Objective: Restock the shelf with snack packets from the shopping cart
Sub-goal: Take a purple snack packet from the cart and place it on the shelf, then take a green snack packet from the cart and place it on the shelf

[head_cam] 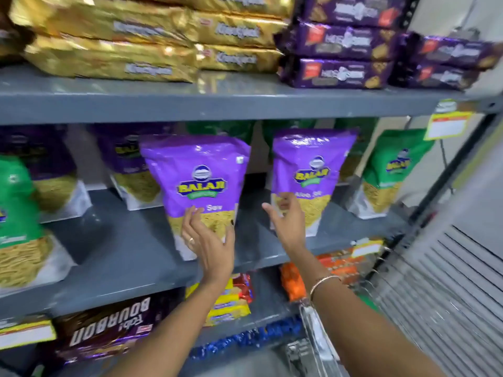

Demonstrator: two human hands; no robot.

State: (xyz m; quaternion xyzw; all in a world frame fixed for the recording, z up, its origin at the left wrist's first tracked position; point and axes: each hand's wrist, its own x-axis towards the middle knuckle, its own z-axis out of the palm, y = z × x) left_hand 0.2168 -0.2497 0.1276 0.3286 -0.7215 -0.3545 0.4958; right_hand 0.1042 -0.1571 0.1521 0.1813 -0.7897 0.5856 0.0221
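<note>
Two purple Balaji snack packets stand upright on the grey middle shelf (128,251). My left hand (208,240) lies flat against the lower front of the left purple packet (196,172), fingers spread, not closed around it. The fingers of my right hand (285,217) are apart, touching or just in front of the lower left corner of the right purple packet (315,164). A wire corner of the shopping cart (313,333) shows at the bottom, under my right forearm; its contents are hidden.
Green packets stand at the shelf's left (19,213) and right (389,172), with more purple ones behind. Gold packs (114,42) and purple biscuit packs (343,42) lie stacked on the shelf above. Bourbon packs (109,330) and orange packs (296,281) sit below. A ribbed shutter (449,295) is at right.
</note>
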